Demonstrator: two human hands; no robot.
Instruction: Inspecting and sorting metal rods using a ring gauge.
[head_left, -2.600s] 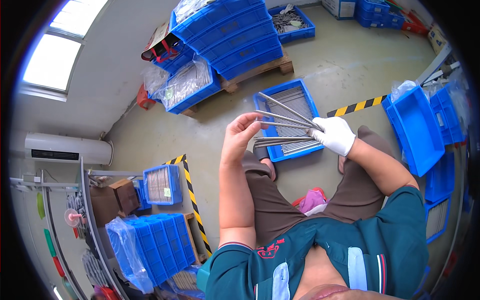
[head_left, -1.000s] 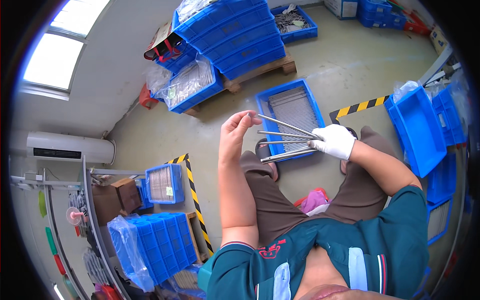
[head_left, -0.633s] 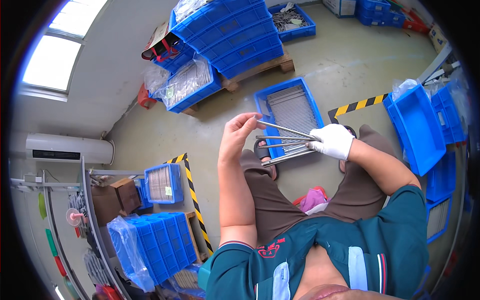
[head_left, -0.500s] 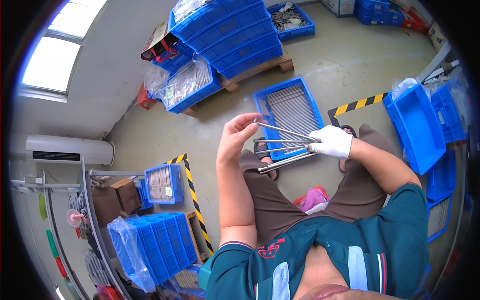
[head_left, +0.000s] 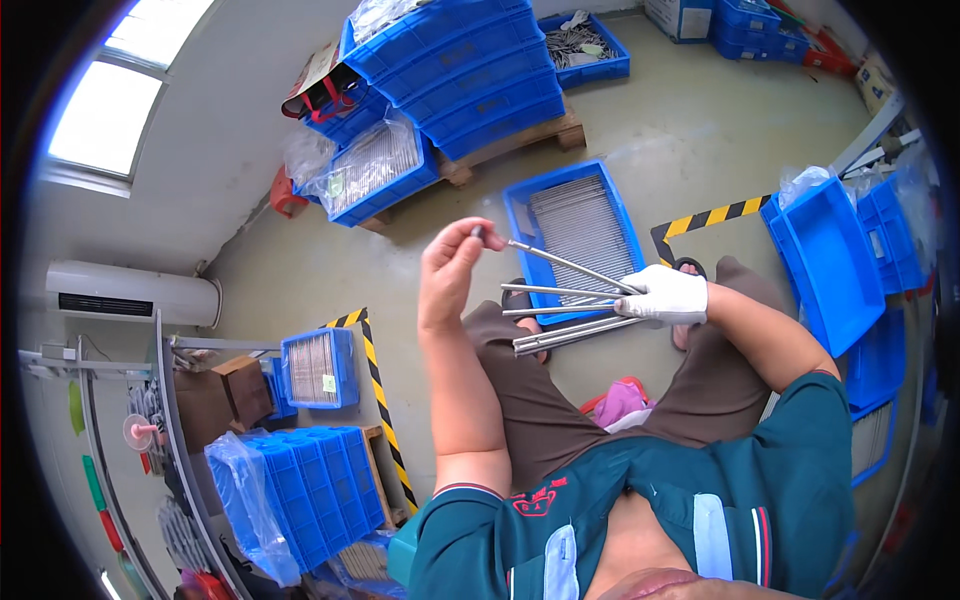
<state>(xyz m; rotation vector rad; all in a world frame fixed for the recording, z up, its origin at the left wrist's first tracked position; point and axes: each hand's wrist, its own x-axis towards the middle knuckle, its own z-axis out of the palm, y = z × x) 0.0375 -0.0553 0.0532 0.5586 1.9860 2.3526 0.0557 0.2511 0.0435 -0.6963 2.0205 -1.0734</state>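
Observation:
My bare left hand [head_left: 455, 270] is raised on the left, thumb and fingers pinched on a small dark piece [head_left: 477, 231], its kind too small to make out. A short gap separates it from the tip of the longest-reaching metal rod [head_left: 560, 262]. In its white glove, my right hand [head_left: 665, 296] grips several thin metal rods [head_left: 575, 332] by one end. They fan out leftward above my knees. Beneath and beyond them, a blue crate [head_left: 512, 200] on the floor holds a layer of similar rods [head_left: 580, 225] side by side.
Stacked blue crates [head_left: 470, 80] stand on a wooden pallet [head_left: 520, 140] at the back. More blue crates [head_left: 825, 250] lean at the right, and another stack [head_left: 310, 480] sits at the lower left beside a metal rack [head_left: 180, 420]. Black-and-yellow tape [head_left: 715, 213] marks the floor.
My left hand has drawn back to the left from the rod's tip, now with the dark piece pinched clear of it. The right hand keeps its grip, the rods tilting slightly.

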